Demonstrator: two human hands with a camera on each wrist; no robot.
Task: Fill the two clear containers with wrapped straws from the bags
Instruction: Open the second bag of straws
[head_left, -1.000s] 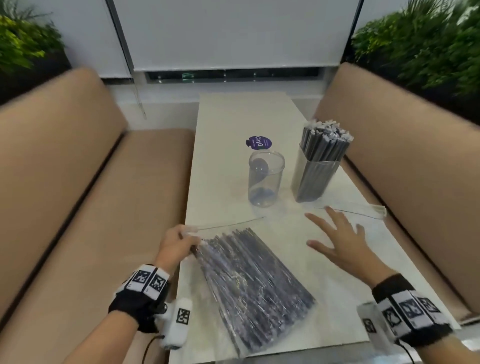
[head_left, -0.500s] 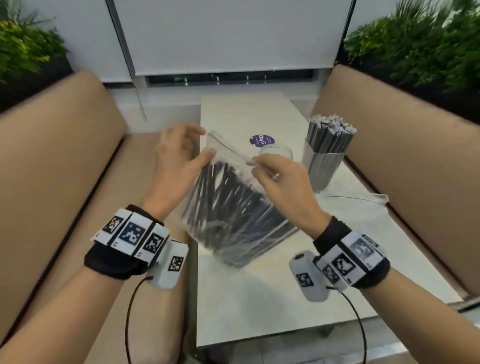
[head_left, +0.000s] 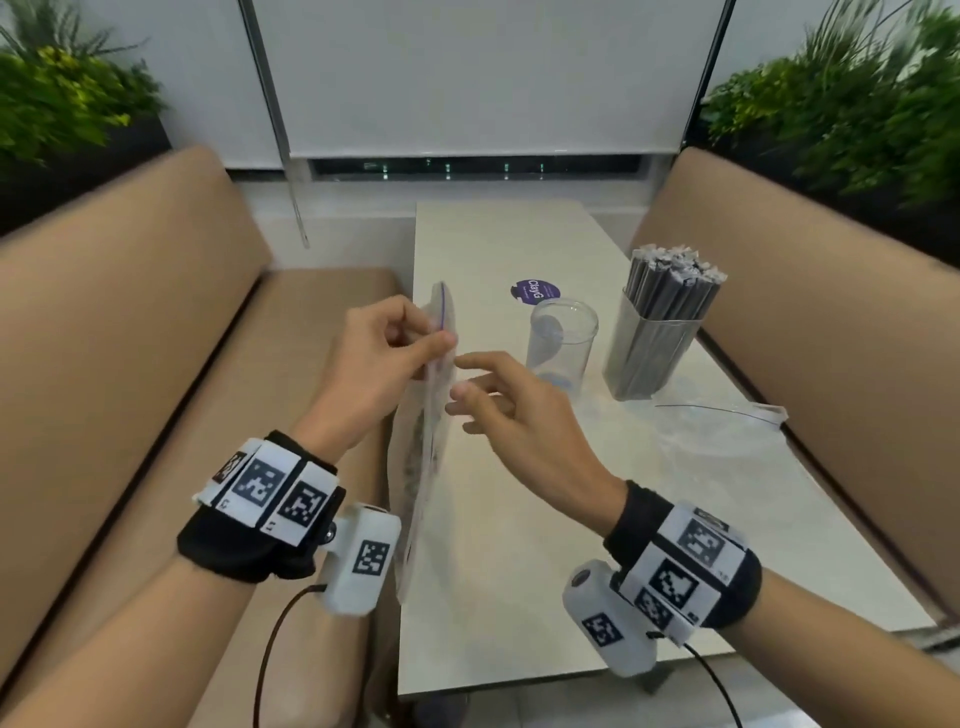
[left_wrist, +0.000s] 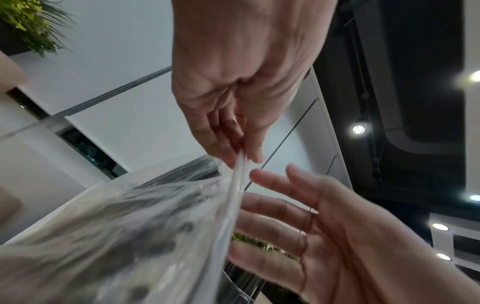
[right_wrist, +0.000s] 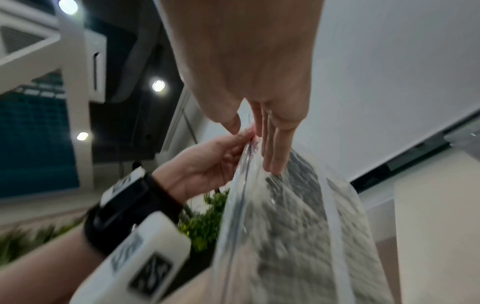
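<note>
Holding the bag (head_left: 423, 441) upright and edge-on above the desk's (head_left: 519, 597) left edge, your left hand (head_left: 371, 358) pinches its top seal between thumb and fingers, probably so the zip faces you for opening. Your right hand (head_left: 511, 410) sits just beside the seal, fingers spread and loosely bent, holding nothing. One clear container (head_left: 561, 343) stands empty mid-desk; the second (head_left: 657, 343), to its right, is packed with straws (head_left: 672, 283) standing on end. An empty bag (head_left: 722, 421) lies flat in front of it. Judgement: half the task is done, and the seal must be parted next.

Left wrist view: your left hand's fingers (left_wrist: 228, 148) clamp the sealed strip of the bag (left_wrist: 130, 236), with dark straws (left_wrist: 182, 170) blurred inside. Your right hand (left_wrist: 298, 226) is open, palm toward the plastic; contact cannot be confirmed.

Right wrist view: your right fingers (right_wrist: 275, 156) lie straight against the bag (right_wrist: 291, 236) wall below the seal, thumb apart, gripping nothing. Your left hand (right_wrist: 207, 164) pinches the seal opposite. Risk: thin film may slip from a shallow pinch.
</note>
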